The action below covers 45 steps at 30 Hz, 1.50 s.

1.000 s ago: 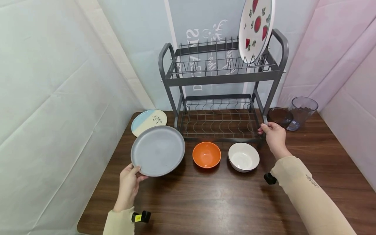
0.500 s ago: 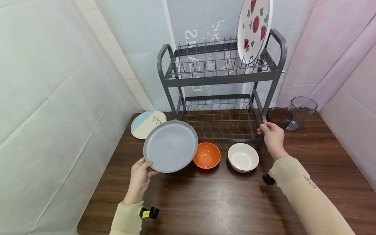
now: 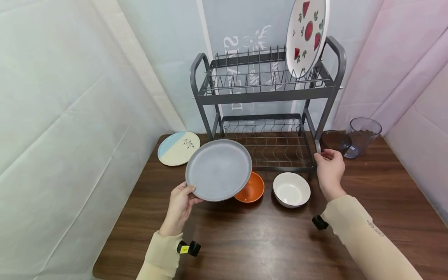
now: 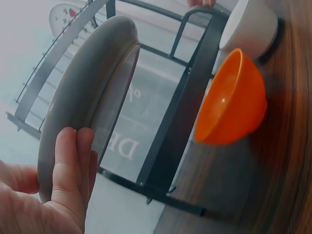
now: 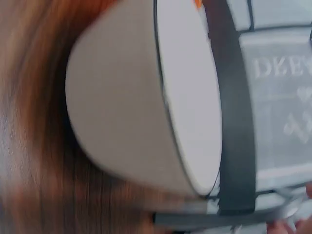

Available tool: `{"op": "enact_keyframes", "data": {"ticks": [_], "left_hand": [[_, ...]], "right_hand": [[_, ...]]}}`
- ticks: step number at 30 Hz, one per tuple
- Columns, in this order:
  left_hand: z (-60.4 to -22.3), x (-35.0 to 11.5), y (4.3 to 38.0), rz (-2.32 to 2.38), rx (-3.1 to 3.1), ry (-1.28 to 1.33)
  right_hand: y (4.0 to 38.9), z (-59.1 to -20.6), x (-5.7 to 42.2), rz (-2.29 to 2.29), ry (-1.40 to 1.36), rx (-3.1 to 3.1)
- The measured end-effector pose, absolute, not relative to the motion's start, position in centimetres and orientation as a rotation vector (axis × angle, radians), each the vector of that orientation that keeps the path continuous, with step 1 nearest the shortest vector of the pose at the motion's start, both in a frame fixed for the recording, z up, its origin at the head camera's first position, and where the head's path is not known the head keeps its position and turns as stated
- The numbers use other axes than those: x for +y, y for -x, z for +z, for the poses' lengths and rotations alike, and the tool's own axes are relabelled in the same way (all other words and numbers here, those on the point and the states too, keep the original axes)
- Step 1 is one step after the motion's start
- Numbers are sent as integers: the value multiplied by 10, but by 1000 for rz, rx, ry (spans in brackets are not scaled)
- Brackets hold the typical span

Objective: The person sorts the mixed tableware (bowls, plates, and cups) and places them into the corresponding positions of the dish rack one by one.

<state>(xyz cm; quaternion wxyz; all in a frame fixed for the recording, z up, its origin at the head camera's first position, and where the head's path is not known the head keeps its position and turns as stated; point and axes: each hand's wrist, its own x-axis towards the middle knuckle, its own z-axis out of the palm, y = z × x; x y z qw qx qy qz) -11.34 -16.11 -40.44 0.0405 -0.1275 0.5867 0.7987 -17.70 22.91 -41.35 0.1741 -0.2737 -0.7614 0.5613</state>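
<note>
My left hand (image 3: pixel 181 204) pinches the near-left rim of a round grey plate (image 3: pixel 218 171), thumb on top and fingers beneath. In the left wrist view the plate's underside (image 4: pixel 90 73) shows, raised off the table. It overlaps part of the orange bowl (image 3: pixel 253 190) in the head view. My right hand (image 3: pixel 330 171) holds the front right leg of the two-tier dark grey dish rack (image 3: pixel 266 96), low down near the table. Just left of that hand stands a white bowl (image 3: pixel 291 189), dark-rimmed. The right wrist view shows this bowl (image 5: pixel 122 97) large and only a few fingertips.
A large plate with watermelon patterns (image 3: pixel 306 39) stands upright in the rack's upper right. Behind the grey plate, a blue and cream plate (image 3: pixel 179 148) lies on the wooden table (image 3: pixel 252 241). A dark glass bowl (image 3: pixel 335 140) and a clear bluish glass (image 3: pixel 364 136) stand right of the rack.
The left hand has carried the grey plate rightward and slightly away, from beside the orange bowl to partly covering it. My right hand has stayed at the rack leg.
</note>
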Motion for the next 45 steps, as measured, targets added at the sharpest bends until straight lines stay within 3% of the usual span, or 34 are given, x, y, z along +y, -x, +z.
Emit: {"op": "enact_keyframes", "data": {"ticks": [4,9,11,15,31,45], "left_hand": [[-405,-152,114,2493,1782,224],[-405,-136,120,2480,1771,216],[-404,-127,123,2442,1784,268],[-403,-109,127,2389,1784,253],[-405,-68,127,2301,1765,162],[-410,-69,134,2072,1853,10]], "right_hand": [[155,-408,203,1540,632,-2073],[126,-400,175,2232,215,-2102],[116,-396,167,2504,142,-2155],[101,-386,154,2609,99,-2367],[85,-383,155,2725,254,-2127],[83,-384,158,2724,446,-1933]]}}
